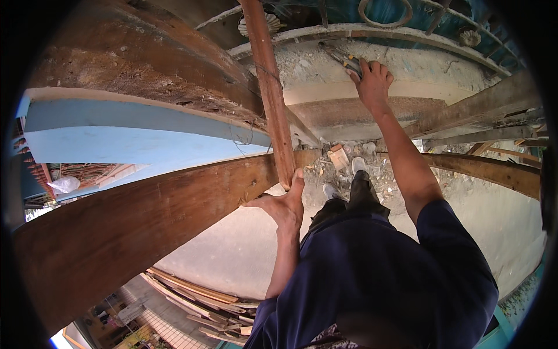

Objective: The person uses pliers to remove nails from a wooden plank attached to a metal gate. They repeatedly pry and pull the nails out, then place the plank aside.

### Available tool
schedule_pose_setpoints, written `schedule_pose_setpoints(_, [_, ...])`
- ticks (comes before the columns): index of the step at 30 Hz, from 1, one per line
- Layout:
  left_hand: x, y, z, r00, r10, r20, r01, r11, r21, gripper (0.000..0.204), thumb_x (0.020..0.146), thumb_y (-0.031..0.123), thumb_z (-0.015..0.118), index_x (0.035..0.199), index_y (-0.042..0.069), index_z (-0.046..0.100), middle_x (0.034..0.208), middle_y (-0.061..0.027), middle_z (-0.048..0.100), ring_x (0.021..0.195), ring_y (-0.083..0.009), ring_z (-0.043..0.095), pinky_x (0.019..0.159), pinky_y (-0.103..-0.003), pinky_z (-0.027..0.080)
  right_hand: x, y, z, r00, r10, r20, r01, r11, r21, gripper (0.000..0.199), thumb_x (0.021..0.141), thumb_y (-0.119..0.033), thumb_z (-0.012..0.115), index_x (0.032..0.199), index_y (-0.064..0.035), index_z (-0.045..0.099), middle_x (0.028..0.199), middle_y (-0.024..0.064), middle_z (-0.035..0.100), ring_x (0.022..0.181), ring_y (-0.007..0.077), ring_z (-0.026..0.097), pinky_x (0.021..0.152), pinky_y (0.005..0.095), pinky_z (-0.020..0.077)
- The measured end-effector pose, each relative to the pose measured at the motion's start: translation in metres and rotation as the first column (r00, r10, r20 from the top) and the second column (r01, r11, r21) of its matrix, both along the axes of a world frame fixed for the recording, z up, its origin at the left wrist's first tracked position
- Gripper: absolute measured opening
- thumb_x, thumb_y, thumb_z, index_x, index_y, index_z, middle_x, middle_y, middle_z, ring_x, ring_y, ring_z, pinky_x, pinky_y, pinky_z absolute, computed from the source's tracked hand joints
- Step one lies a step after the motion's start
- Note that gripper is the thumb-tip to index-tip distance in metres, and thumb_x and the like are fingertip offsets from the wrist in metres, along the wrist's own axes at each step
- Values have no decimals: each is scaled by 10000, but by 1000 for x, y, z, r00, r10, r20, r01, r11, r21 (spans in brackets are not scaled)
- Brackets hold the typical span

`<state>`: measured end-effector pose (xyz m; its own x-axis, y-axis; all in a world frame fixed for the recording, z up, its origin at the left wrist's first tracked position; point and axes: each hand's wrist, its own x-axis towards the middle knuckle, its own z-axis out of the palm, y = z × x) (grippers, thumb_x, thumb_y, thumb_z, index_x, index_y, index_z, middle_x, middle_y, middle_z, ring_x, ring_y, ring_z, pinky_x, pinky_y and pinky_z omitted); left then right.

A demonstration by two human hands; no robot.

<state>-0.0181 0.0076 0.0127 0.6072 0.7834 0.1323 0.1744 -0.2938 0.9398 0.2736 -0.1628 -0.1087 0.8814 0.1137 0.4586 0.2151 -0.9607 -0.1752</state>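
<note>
1. The pliers (348,64) are held by the right hand (375,87), with the handle ends set between the thumb and the bent fingers. How hard they are squeezed cannot be told.
2. The pliers are pointed away from the right fingers, ahead and to the left. Their long side is set on a slant, with the head at the far end and the handles a little apart.
3. The low end of the wooden strip (271,99) is met by the left hand (286,210), just at the gap between thumb and first finger. Those two are stretched wide. Some fingers are hidden, so it cannot be told if the strip is gripped.
4. From the left thumb, the long strip is stretched ahead and a bit to the left. Its far part is placed left of the pliers, with a space between them.
5. The thick wooden beam (145,218) is seen just beside the left fingers, stretched out to their left.
6. Around the pliers, past the right fingertips, a dusty ledge (424,68) is seen.
</note>
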Motion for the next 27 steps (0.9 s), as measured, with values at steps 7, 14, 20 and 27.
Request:
schedule_pose_setpoints(7, [-3, 1, -1, 999, 39, -19, -39, 999, 16, 1293, 685, 295, 920, 1416, -176, -38, 1474, -288, 167, 1387, -329, 211, 1181, -456, 44, 1, 1, -3, 998, 9, 59, -9, 1000, 7, 504, 917, -460, 637, 1285, -117, 612, 1135, 105, 541, 1083, 297, 469, 955, 483, 305])
schedule_pose_setpoints(14, [1, -3, 2, 999, 21, 27, -20, 999, -37, 1237, 700, 208, 911, 1411, -147, -36, 1447, -271, 201, 1353, -309, 254, 1177, -433, 89, -2, -1, 1, 998, 14, 61, -16, 999, 34, 509, 911, -449, 652, 1299, -122, 608, 1123, 105, 534, 1089, 302, 465, 956, 489, 315])
schedule_pose_setpoints(20, [1, -4, 9, 999, -3, 53, 4, 1000, -25, 1170, 722, 130, 883, 1410, -122, -29, 1456, -264, 204, 1351, -301, 263, 1174, -422, 132, -2, 2, 4, 999, 11, 46, -13, 999, 38, 500, 912, -443, 647, 1287, -117, 597, 1101, 112, 516, 1092, 308, 450, 959, 489, 311])
schedule_pose_setpoints(27, [1, -4, 5, 996, -4, 94, 12, 997, -81, 1189, 724, 145, 884, 1413, -133, -44, 1477, -270, 198, 1368, -307, 245, 1179, -424, 93, -3, 1, 5, 996, 17, 85, -22, 998, 55, 479, 896, -421, 671, 1255, -110, 610, 1080, 111, 511, 1079, 309, 448, 940, 483, 311])
